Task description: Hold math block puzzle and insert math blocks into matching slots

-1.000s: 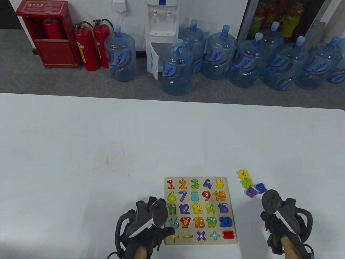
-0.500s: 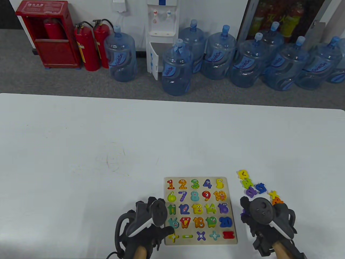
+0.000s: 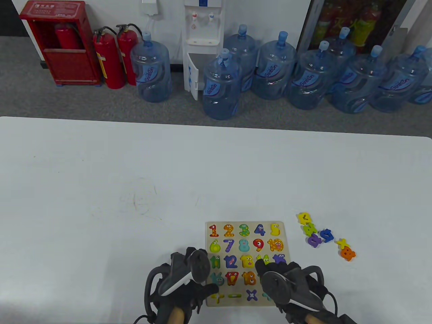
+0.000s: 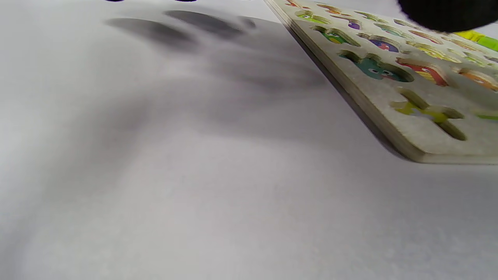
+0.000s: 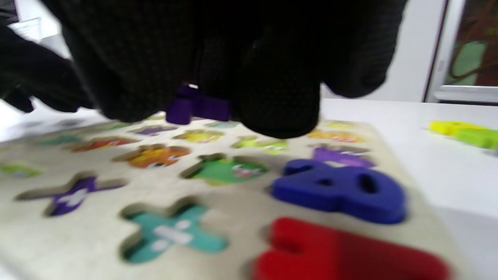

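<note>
left grip (image 3: 189,287) presses the puzzle board's (image 3: 244,226) near-left corner to steady it | right grip (image 3: 287,280) pinches a purple block (image 5: 198,107) over the board, we judge to seat it

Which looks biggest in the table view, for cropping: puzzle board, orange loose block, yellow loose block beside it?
1. puzzle board, clearly largest, though partly hidden by both hands.
2. orange loose block.
3. yellow loose block, only slightly smaller.
</note>
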{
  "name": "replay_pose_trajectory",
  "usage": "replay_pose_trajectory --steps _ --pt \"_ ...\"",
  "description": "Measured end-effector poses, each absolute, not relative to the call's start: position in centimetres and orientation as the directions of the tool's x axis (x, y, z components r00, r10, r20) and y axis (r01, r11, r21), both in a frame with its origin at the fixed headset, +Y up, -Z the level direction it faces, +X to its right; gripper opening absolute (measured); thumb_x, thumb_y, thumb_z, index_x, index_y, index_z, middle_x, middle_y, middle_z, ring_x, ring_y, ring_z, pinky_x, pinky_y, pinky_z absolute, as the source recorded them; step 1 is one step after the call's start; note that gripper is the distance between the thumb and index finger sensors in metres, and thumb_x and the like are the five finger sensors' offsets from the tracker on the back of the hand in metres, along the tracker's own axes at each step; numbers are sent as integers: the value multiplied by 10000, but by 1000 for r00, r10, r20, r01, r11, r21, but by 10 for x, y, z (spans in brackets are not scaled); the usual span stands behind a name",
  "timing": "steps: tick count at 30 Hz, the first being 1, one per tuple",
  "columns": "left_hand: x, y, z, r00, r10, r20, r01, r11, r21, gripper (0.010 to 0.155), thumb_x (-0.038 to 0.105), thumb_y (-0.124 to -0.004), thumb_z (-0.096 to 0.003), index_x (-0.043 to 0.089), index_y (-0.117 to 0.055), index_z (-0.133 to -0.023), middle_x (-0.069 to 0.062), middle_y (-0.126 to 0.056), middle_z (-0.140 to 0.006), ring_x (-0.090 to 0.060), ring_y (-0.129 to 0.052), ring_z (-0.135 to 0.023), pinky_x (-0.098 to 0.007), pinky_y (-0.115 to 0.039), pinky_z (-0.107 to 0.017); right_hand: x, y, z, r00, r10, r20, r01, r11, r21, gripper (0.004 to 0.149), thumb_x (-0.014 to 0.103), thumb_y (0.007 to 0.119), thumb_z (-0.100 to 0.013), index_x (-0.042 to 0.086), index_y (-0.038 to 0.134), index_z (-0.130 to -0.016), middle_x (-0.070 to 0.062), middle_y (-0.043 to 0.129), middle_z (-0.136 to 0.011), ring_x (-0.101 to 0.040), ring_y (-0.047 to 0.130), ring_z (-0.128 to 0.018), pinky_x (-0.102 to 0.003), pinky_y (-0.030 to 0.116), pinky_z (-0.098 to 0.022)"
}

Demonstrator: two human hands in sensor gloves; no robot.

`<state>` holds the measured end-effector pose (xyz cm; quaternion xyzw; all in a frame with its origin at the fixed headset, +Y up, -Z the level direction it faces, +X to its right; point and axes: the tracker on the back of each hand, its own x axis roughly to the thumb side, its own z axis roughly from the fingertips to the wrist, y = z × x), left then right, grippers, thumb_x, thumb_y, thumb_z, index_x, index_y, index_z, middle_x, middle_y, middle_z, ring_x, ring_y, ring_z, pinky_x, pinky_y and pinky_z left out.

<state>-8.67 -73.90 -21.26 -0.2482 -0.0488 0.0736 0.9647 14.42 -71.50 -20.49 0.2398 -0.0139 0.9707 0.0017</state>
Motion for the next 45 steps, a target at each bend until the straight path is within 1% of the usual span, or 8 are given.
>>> replay_pose_trajectory --steps 6,9,13,24,28,34,38,45 --pt "-86 -739 -212 983 172 62 -121 865 -487 919 679 -684 -341 335 -283 -1093 31 -244 -1168 -472 -325 -1103 -707 -448 -741 117 -720 -186 -829 -66 556 37 -997 -64 618 339 894 -222 230 794 -823 -26 929 -730 -182 1011 -541 -376 833 -452" --pt "-86 -739 -212 983 171 63 -119 864 -490 919 681 -682 -339 336 -283 -1092 30 -245 -1167 -471 -327 -1102 -706 -451 -740 112 -725 -182 -817 -130 562 89 -991 -100 619 332 897 -217 225 800 -819 -31 932 -729 -184 1013 -542 -380 834 -453" --pt "-87 -739 -212 983 175 60 -124 862 -491 918 680 -682 -341 333 -286 -1092 29 -246 -1166 -471 -329 -1101 -706 -451 -740 111 -734 -182 -807 -154 570 134 -988 -78 623 329 898 -217 232 793 -823 -32 919 -736 -181 996 -548 -381 824 -462" --pt "-87 -739 -212 982 179 55 -128 857 -499 912 678 -681 -343 332 -292 -1093 29 -251 -1166 -471 -334 -1100 -704 -454 -740 109 -735 -177 -788 -198 584 155 -980 -124 610 350 889 -213 264 801 -811 -12 925 -738 -170 1003 -551 -367 828 -467" --pt "-87 -739 -213 982 181 56 -130 860 -494 913 677 -683 -342 331 -295 -1093 32 -255 -1166 -472 -336 -1100 -704 -455 -740 112 -731 -179 -797 -184 575 141 -983 -119 646 396 884 -191 273 791 -819 6 923 -755 -161 1003 -558 -367 829 -470" --pt "-87 -739 -213 982 179 57 -128 860 -494 915 678 -683 -342 330 -293 -1093 30 -253 -1166 -471 -336 -1100 -704 -455 -740 146 -708 -200 -905 -69 420 -5 -985 -172 603 392 830 -240 270 785 -829 -4 905 -783 -183 986 -593 -385 810 -494" --pt "-87 -739 -213 982 178 59 -127 861 -493 914 678 -682 -343 331 -292 -1093 31 -251 -1167 -470 -335 -1101 -703 -455 -741 189 -702 -225 -972 -116 203 64 -967 -249 643 375 827 -255 276 718 -881 -5 832 -866 -195 941 -678 -402 778 -540" --pt "-87 -740 -213 983 177 55 -127 857 -499 915 677 -682 -344 329 -292 -1094 29 -253 -1167 -473 -336 -1100 -704 -455 -740 262 -727 -263 -984 -154 -93 158 -987 -39 728 333 845 -263 304 592 -945 4 660 -996 -237 820 -826 -426 724 -597"
